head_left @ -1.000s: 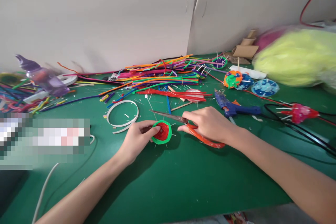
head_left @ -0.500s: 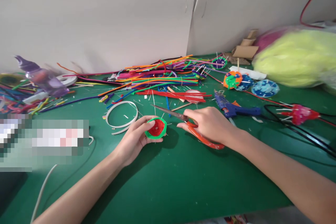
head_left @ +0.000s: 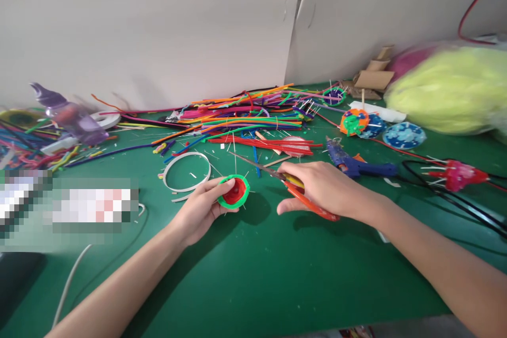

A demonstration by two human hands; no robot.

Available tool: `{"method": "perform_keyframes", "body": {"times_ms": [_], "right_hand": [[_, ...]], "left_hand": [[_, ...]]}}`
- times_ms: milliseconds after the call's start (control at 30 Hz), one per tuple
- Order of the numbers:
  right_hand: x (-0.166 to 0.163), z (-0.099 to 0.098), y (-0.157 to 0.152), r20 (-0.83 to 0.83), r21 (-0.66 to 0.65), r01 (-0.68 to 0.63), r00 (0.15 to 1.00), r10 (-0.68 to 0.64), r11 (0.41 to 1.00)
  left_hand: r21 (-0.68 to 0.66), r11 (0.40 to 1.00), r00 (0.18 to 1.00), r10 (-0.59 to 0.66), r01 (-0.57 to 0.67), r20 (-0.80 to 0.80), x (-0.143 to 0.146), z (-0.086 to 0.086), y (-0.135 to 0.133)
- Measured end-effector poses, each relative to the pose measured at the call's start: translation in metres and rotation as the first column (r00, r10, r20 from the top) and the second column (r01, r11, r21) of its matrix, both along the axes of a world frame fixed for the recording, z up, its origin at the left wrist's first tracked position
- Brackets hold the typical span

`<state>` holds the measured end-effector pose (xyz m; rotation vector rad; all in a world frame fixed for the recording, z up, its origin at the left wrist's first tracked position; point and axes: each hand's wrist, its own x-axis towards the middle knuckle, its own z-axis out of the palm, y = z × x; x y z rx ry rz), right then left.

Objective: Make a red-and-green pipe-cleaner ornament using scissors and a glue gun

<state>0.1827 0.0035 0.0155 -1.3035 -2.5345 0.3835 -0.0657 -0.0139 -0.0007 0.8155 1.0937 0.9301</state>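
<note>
Green table (head_left: 277, 285), littered along the back with a heap of pipe cleaners (head_left: 245, 121). Yellow fluffy bundle (head_left: 447, 90) at far right. Blue glue gun (head_left: 358, 165) just behind the right hand (head_left: 328, 190), fingers clenched around orange-handled scissors (head_left: 293, 187), blades pointing left over the mat. White ring (head_left: 186, 171) lying just beyond the left hand (head_left: 198, 211), grasping a small red-and-green disc (head_left: 234, 193) by its rim, lifted slightly off the table, tilted, thin sticks poking from its edge.
</note>
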Motion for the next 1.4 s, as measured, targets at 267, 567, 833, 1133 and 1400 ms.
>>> {"method": "perform_keyframes", "body": {"times_ms": [267,567,833,1133,1400], "right_hand": [[0.008,0.001,0.004,-0.003,-0.148,0.009,1.000,-0.009,0.989],[0.007,-0.006,0.006,-0.100,-0.233,-0.050,0.995,0.027,0.971],[0.004,-0.002,0.005,-0.087,-0.229,-0.032,0.996,0.013,0.973],[0.010,-0.004,0.007,-0.076,-0.251,0.007,0.997,-0.026,0.968],[0.011,-0.007,0.009,-0.137,-0.317,-0.037,0.991,-0.008,0.948]], "left_hand": [[0.013,0.999,0.999,-0.042,0.042,-0.032,-0.001,-0.002,-0.001],[0.050,0.993,0.988,-0.104,0.110,-0.114,0.002,-0.002,-0.003],[0.064,0.989,0.984,-0.125,0.134,-0.128,0.003,-0.003,-0.004],[0.041,0.988,0.979,-0.139,0.146,-0.149,0.001,-0.002,-0.005],[0.044,0.984,0.973,-0.164,0.174,-0.161,0.002,0.000,-0.005]]}}
